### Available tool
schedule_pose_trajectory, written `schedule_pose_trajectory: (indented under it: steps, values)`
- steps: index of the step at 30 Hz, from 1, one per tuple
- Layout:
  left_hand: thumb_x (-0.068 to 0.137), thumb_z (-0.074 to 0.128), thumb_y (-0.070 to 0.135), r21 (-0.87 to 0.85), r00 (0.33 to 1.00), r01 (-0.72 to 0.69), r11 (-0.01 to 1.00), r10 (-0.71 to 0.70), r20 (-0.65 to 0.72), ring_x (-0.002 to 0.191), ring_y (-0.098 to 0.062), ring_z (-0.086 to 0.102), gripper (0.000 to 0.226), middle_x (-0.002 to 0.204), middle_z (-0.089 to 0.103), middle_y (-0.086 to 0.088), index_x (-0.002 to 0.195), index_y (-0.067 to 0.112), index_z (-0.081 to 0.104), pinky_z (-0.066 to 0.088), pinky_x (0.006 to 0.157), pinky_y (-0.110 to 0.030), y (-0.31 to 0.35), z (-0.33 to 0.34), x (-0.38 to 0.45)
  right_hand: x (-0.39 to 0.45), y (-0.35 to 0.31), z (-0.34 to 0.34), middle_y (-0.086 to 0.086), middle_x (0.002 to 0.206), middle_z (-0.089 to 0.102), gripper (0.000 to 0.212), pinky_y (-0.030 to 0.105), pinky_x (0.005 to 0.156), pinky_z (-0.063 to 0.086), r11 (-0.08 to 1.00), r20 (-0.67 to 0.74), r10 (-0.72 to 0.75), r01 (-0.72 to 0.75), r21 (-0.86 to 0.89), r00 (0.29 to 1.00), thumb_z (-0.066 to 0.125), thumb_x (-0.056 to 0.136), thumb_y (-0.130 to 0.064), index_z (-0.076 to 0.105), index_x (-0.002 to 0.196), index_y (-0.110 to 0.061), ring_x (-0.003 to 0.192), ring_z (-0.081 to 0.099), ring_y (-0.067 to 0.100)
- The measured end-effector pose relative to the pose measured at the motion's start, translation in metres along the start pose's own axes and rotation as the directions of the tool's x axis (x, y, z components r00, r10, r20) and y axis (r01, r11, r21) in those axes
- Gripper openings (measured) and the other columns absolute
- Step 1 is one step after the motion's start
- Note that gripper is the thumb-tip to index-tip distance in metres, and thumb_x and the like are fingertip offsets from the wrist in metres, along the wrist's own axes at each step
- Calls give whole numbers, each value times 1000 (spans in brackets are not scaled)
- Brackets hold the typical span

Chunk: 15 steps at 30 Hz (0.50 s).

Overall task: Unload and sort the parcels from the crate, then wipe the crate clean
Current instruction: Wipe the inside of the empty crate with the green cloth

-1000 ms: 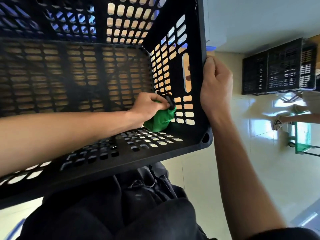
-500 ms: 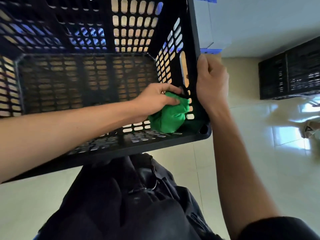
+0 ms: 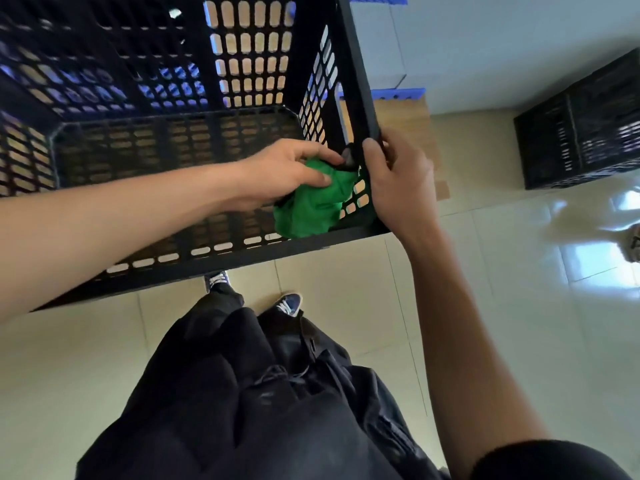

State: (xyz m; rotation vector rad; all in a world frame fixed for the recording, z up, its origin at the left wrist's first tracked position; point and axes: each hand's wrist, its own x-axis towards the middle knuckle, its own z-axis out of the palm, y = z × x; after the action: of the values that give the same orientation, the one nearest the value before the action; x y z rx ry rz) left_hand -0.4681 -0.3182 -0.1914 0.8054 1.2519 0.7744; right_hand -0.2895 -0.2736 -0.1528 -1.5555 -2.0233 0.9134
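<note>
A black perforated plastic crate [image 3: 180, 81] fills the upper left, tilted towards me with its open side facing the camera. No parcels show inside it. My left hand [image 3: 287, 171] reaches into the crate and grips a bunched green cloth [image 3: 315, 206] against the inner near right corner. My right hand [image 3: 398, 178] grips the crate's right rim, fingers curled over the edge beside the cloth.
A second black crate [image 3: 585, 129] stands on the tiled floor at the right. A blue mat edge [image 3: 398, 93] and a brown cardboard surface [image 3: 405, 123] lie behind the held crate. My dark trousers and shoes [image 3: 289, 303] are below. Someone's shoe [image 3: 635, 244] shows at the far right.
The green cloth has moved with my left hand up along the right wall towards the near corner. The crate has shifted up and away in view, showing my feet.
</note>
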Motion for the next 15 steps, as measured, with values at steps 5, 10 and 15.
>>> schedule_pose_trajectory:
  steps: [5,10,15]
  values:
    - [96,62,-1,123,999,-14,992,9,43,111,-17,71,39,119,74,-4,127,21,70,57,93,-26,6,-21,-1,-8,0,4,-11,67,55,15,13,56,35,997,-26,56,-57,-61,998,51,102,-22,65,101,-18,61,50,1]
    - [99,57,3,117,981,-64,991,41,189,111,-8,69,41,126,71,2,134,24,63,54,90,-19,6,-36,-2,-16,-7,23,-12,71,56,25,34,65,46,982,-159,124,-144,-123,979,46,102,-24,65,119,-22,70,54,16]
    - [101,49,-4,-35,950,-36,999,45,308,107,-17,73,50,120,73,-5,144,22,54,58,87,-24,-15,-30,-14,-20,-13,28,-17,83,59,31,27,72,43,962,-278,160,-213,-169,947,48,102,-30,65,127,-23,78,53,10]
